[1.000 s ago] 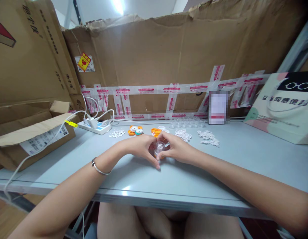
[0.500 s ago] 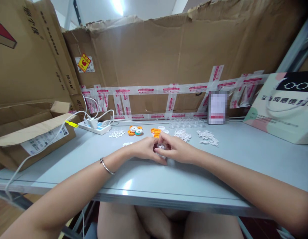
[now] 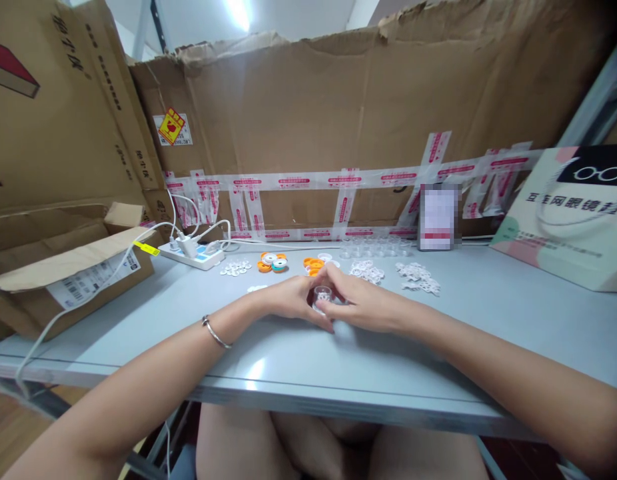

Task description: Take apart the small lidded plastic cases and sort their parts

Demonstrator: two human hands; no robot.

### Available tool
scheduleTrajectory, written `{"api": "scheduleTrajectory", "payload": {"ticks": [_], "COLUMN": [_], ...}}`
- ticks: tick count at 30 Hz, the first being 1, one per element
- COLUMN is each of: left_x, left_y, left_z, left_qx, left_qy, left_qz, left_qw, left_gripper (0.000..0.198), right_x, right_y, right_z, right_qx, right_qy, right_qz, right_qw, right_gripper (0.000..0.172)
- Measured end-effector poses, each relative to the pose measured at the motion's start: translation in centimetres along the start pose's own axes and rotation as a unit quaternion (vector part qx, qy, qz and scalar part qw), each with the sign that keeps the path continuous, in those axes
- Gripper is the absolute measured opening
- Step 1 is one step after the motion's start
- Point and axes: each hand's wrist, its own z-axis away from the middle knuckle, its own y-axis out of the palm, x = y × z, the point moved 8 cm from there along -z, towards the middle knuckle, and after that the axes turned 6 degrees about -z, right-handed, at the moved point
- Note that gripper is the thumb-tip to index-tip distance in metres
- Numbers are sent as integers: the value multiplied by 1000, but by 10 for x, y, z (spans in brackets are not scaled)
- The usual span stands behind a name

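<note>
Near the middle of the grey table (image 3: 288,360), my two hands meet around a small clear round cup (image 3: 322,292). White pieces show inside it. My left hand (image 3: 294,298) curls about its left side, thumb in front. From the right, my right hand (image 3: 356,300) closes on it with thumb and fingers at the rim. Behind the hands lie orange rings (image 3: 315,265) and white rings, partly covered by my fingers. A pile of white lattice-like pieces (image 3: 367,272) is just beyond my right hand, with a second white pile (image 3: 418,277) farther right.
Small white discs (image 3: 235,268) and orange, white and teal round parts (image 3: 272,262) lie behind my left forearm. Clear cups (image 3: 376,247) line the back. A power strip (image 3: 193,255), an open carton (image 3: 63,273), a phone-like screen (image 3: 436,217) and a paper bag (image 3: 563,220) surround the work area.
My right fingers have shifted off the top of the clear cup, so its rim and white contents show more plainly. Both hands stay around it.
</note>
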Motion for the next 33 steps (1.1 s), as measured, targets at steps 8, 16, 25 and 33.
{"api": "scheduleTrajectory", "payload": {"ticks": [8, 16, 25, 33], "left_x": [1, 1, 8, 9], "left_y": [1, -1, -3, -3], "left_z": [0, 1, 3, 4], "left_qx": [5, 3, 17, 16], "left_qy": [-15, -18, -81, -74], "left_qz": [-18, -19, -99, -105], "left_qw": [1000, 1000, 992, 992], "left_gripper": [44, 48, 51, 51], "right_x": [1, 13, -54, -114], "right_y": [-1, -8, -102, -94], "right_z": [1, 3, -23, -109], "right_qx": [-2, 7, -251, -173], "right_qy": [17, -62, -6, 119], "right_qz": [16, -7, -50, 114], "right_qw": [1000, 998, 967, 971], "right_gripper": [30, 14, 29, 32]}}
